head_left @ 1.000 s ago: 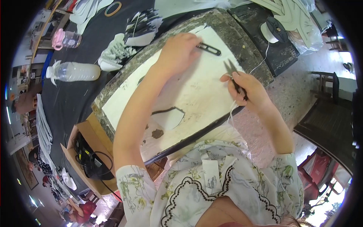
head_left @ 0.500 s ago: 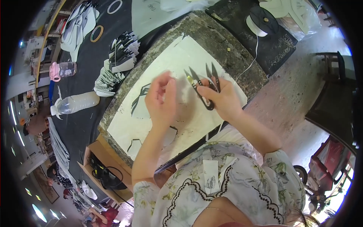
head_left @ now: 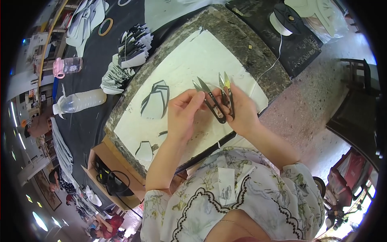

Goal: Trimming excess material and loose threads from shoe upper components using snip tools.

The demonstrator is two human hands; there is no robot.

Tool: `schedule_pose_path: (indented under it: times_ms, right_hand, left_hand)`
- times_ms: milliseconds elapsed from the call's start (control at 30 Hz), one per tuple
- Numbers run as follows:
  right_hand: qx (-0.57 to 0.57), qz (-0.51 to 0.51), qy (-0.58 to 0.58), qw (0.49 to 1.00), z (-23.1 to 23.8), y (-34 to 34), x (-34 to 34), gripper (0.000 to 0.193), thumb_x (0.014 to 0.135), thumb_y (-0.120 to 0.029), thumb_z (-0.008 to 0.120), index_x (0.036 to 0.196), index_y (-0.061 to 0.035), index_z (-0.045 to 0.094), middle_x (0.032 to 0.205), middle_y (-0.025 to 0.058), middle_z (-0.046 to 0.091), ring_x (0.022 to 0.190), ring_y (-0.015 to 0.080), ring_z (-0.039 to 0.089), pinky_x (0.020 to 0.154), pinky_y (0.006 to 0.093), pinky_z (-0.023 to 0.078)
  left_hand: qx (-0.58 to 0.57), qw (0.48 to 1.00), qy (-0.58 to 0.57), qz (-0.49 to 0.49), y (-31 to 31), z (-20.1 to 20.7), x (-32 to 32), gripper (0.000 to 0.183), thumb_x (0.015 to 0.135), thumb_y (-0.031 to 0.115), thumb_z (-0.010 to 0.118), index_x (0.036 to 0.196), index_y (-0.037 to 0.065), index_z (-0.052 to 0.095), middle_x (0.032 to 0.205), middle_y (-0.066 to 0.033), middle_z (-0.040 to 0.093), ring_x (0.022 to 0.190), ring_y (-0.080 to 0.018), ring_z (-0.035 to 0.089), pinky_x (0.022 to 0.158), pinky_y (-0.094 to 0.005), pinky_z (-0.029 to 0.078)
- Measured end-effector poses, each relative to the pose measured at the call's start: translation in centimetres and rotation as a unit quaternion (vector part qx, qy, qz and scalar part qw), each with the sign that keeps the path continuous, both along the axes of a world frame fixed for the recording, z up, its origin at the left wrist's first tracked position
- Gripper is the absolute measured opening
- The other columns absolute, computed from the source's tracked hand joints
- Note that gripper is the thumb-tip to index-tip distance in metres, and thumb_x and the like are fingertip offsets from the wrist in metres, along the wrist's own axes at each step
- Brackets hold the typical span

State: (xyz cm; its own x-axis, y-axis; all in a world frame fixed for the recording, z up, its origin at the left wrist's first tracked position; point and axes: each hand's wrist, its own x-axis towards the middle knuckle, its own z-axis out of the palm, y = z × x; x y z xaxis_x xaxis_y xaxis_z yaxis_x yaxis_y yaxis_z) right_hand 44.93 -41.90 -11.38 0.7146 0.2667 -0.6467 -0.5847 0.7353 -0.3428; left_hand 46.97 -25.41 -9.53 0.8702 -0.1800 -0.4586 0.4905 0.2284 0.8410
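Left hand (head_left: 183, 113): thumb and fingers pinched together on left snips (head_left: 213, 98). Right hand (head_left: 244, 111): fingers curled round right snips (head_left: 231, 101). Both snips between palms, above white sheet (head_left: 193, 56), blades pointing away from wearer. Handling, as judged: light, stiff, springy; smooth, perhaps slippery. Best hold: dark arms, clear of points. Farther left: pale pieces (head_left: 154, 105), probably thin, pliable.

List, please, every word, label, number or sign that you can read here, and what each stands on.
No words or numbers here are clear enough to read.
Pink-lidded jar: a pale mark, too small to read.
Dark cabled item in the carton: yellow marks, too blurred.
Both dark snips: no legible lettering.
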Motion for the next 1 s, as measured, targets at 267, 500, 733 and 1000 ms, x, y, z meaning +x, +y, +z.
schedule_pose_path:
  times_ms: [267, 500, 733, 1000]
  right_hand:
    - [0.035, -0.005, -0.019, 0.999, 0.0, -0.3, -0.1, 0.038, 0.101, -0.034, 0.041, 0.099, -0.0014, 0.061, 0.073, -0.0004, 0.053, 0.054, 0.0078, 0.042, 0.043, 0.0212, 0.030]
    - [-0.613, 0.119, -0.352, 0.698, 0.9, -0.6, -0.3, 0.021, 0.091, -0.017, 0.062, 0.095, 0.0013, 0.054, 0.068, 0.0137, 0.059, 0.062, 0.0308, 0.059, 0.053, 0.0396, 0.045]
    - [-0.679, 0.138, -0.376, 0.616, 0.3, -0.1, -0.7, 0.024, 0.089, -0.018, 0.064, 0.094, 0.0014, 0.052, 0.069, 0.0187, 0.060, 0.064, 0.0378, 0.061, 0.055, 0.0461, 0.048]
    - [-0.652, 0.123, -0.391, 0.638, 0.4, -0.4, -0.9, 0.022, 0.088, -0.016, 0.065, 0.094, 0.0011, 0.054, 0.067, 0.0184, 0.060, 0.060, 0.0370, 0.060, 0.053, 0.0445, 0.048]
  left_hand:
    - [-0.003, 1.000, -0.009, -0.020, -0.1, -0.4, -0.1, 0.016, 0.094, 0.016, 0.062, 0.096, 0.001, 0.066, 0.083, -0.0038, 0.067, 0.071, -0.0110, 0.059, 0.067, -0.0237, 0.047]
    - [-0.430, 0.885, 0.178, 0.025, -0.2, -1.0, -1.4, 0.036, 0.105, 0.038, 0.035, 0.111, 0.008, 0.054, 0.063, -0.0005, 0.041, 0.041, -0.0100, 0.032, 0.039, -0.0246, 0.029]
    - [-0.556, 0.815, 0.164, -0.004, -1.7, -2.0, -3.0, 0.047, 0.104, 0.044, 0.029, 0.116, 0.003, 0.048, 0.059, 0.0000, 0.035, 0.038, -0.0093, 0.030, 0.036, -0.0236, 0.027]
    - [-0.513, 0.851, 0.111, -0.006, -1.8, -1.4, -3.1, 0.045, 0.104, 0.044, 0.027, 0.112, 0.007, 0.052, 0.057, 0.0008, 0.033, 0.038, -0.0087, 0.029, 0.036, -0.0229, 0.026]
